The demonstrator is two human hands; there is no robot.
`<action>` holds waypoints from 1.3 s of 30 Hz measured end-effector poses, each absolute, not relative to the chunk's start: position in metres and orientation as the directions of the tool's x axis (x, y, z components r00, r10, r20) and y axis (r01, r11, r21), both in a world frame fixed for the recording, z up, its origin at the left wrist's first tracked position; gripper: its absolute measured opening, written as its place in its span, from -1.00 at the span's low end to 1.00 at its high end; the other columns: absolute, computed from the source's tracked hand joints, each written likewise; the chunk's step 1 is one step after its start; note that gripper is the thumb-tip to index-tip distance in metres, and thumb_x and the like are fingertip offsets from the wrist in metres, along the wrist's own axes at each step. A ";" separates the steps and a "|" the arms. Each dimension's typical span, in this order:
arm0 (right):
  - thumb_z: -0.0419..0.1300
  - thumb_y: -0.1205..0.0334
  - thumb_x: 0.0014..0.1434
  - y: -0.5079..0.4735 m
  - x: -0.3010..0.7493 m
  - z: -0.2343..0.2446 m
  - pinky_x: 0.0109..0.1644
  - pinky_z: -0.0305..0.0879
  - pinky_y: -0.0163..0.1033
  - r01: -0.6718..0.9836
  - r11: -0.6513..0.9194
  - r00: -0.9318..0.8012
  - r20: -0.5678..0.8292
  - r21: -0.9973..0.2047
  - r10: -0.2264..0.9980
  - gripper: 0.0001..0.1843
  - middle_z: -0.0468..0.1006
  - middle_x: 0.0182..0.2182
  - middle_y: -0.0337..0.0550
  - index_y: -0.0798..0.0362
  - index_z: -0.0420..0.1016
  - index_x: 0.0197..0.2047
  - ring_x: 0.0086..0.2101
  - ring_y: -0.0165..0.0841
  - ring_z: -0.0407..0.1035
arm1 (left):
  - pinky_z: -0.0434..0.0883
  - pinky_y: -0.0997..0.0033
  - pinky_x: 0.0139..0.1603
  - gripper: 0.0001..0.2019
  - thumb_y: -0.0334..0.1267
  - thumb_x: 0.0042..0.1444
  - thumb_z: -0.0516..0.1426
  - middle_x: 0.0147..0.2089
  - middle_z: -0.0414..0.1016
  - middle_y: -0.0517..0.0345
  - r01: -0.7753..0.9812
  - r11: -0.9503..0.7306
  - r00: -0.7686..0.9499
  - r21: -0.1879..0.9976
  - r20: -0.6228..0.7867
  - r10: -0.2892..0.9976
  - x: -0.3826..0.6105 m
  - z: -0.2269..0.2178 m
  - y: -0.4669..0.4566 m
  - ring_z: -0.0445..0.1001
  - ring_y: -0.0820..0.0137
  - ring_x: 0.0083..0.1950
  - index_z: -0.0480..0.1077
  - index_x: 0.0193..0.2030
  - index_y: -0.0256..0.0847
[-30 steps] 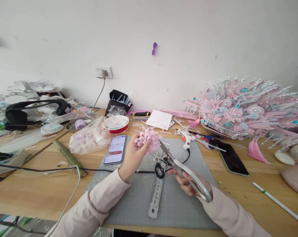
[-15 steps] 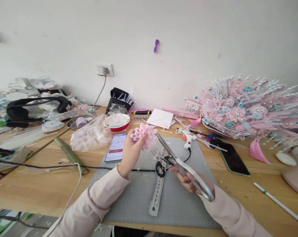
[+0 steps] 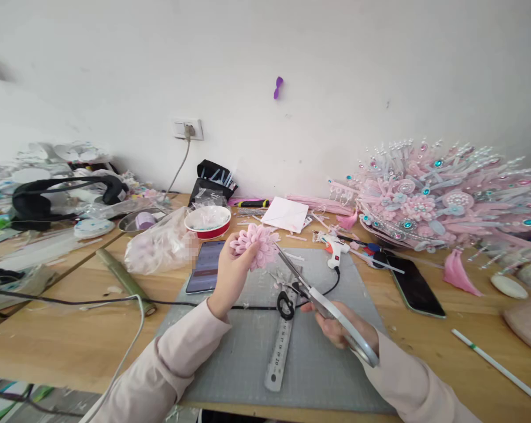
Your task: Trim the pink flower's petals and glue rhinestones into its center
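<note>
A pink fuzzy flower (image 3: 261,247) with layered petals is pinched in my left hand (image 3: 231,273), raised above the grey cutting mat (image 3: 230,364). My right hand (image 3: 342,326) is wrapped round the grey-and-white handles of a large pair of scissors (image 3: 312,292). Their blade tips reach the flower's right edge; I cannot tell whether they touch it. Below the blades, a small pair of black-handled scissors (image 3: 285,305) lies across a metal ruler (image 3: 276,367) on the mat.
A white glue gun (image 3: 337,252) sits at the mat's back right, near a dark phone (image 3: 417,288). A large pink beaded headdress (image 3: 433,200) stands at right. Left are another phone (image 3: 202,270), a red-and-white bowl (image 3: 208,223) and a green tube (image 3: 124,279). A black cable crosses the mat.
The large scissors' blades have come closer together, and my right hand has shifted slightly left. The left phone's screen has dimmed. The flower stays in my left hand.
</note>
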State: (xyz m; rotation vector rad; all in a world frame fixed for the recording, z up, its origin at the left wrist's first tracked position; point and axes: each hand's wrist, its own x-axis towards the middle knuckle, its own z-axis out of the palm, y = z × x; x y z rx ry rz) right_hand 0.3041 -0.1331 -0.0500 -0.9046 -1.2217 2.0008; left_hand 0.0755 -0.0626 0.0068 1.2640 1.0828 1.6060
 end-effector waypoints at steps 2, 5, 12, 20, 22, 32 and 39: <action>0.38 0.01 -0.25 -0.134 0.303 -0.047 -0.83 -0.18 -0.51 -0.129 -0.384 -0.557 -0.254 -0.914 0.790 -0.43 0.10 -0.71 -0.54 0.07 0.41 -0.16 -0.81 -0.69 -0.13 | 0.25 0.51 -0.34 -0.79 -0.18 -0.08 0.20 -0.40 0.34 0.25 -0.086 -0.303 -0.170 0.949 0.286 0.943 0.075 0.009 -0.063 0.31 0.49 -0.38 0.32 -0.34 -0.23; 0.40 -0.01 -0.30 -0.136 0.301 -0.042 -0.82 -0.20 -0.51 -0.092 -0.408 -0.521 -0.305 -0.908 0.797 -0.39 0.10 -0.70 -0.54 0.09 0.40 -0.17 -0.79 -0.70 -0.15 | 0.25 0.53 -0.36 -0.79 -0.19 -0.09 0.21 -0.41 0.33 0.26 -0.110 -0.299 -0.164 0.948 0.280 0.946 0.073 0.011 -0.063 0.30 0.50 -0.40 0.32 -0.35 -0.23; 0.39 0.00 -0.30 -0.140 0.296 -0.034 -0.80 -0.23 -0.49 -0.074 -0.417 -0.468 -0.338 -0.906 0.817 -0.43 0.11 -0.69 -0.54 0.12 0.40 -0.22 -0.80 -0.72 -0.13 | 0.24 0.55 -0.38 -0.81 -0.23 -0.10 0.20 -0.42 0.32 0.27 -0.119 -0.303 -0.165 0.946 0.282 0.945 0.071 0.013 -0.062 0.29 0.52 -0.41 0.32 -0.36 -0.23; 0.38 0.01 -0.28 -0.140 0.297 -0.037 -0.80 -0.26 -0.47 -0.056 -0.411 -0.444 -0.346 -0.910 0.827 -0.44 0.10 -0.70 -0.54 0.13 0.40 -0.22 -0.81 -0.71 -0.14 | 0.24 0.55 -0.37 -0.81 -0.23 -0.10 0.21 -0.41 0.34 0.27 -0.132 -0.311 -0.166 0.941 0.288 0.943 0.071 0.013 -0.062 0.31 0.51 -0.41 0.33 -0.35 -0.23; 0.38 0.00 -0.28 -0.140 0.297 -0.037 -0.80 -0.26 -0.47 -0.056 -0.412 -0.450 -0.346 -0.909 0.824 -0.43 0.09 -0.71 -0.55 0.13 0.40 -0.21 -0.81 -0.71 -0.15 | 0.24 0.55 -0.38 -0.82 -0.23 -0.09 0.21 -0.41 0.34 0.27 -0.142 -0.312 -0.163 0.939 0.289 0.944 0.071 0.012 -0.062 0.31 0.52 -0.41 0.33 -0.35 -0.23; 0.35 -0.02 -0.24 -0.140 0.297 -0.035 -0.80 -0.28 -0.47 -0.037 -0.386 -0.459 -0.328 -0.922 0.826 -0.42 0.07 -0.72 -0.55 0.15 0.37 -0.19 -0.81 -0.69 -0.17 | 0.30 0.49 -0.30 -0.78 -0.26 -0.12 0.22 -0.33 0.44 0.20 -0.267 -0.272 -0.158 0.925 0.236 0.959 0.069 0.014 -0.058 0.41 0.45 -0.31 0.38 -0.28 -0.24; 0.31 -0.08 -0.24 -0.136 0.298 -0.034 -0.81 -0.35 -0.46 -0.031 -0.504 -0.457 -0.436 -0.863 0.775 -0.43 0.09 -0.72 -0.54 0.14 0.37 -0.23 -0.81 -0.69 -0.21 | 0.32 0.46 -0.23 -0.76 -0.26 -0.10 0.21 -0.28 0.46 0.17 -0.293 -0.282 -0.160 0.914 0.243 0.957 0.068 0.014 -0.056 0.42 0.42 -0.27 0.38 -0.25 -0.25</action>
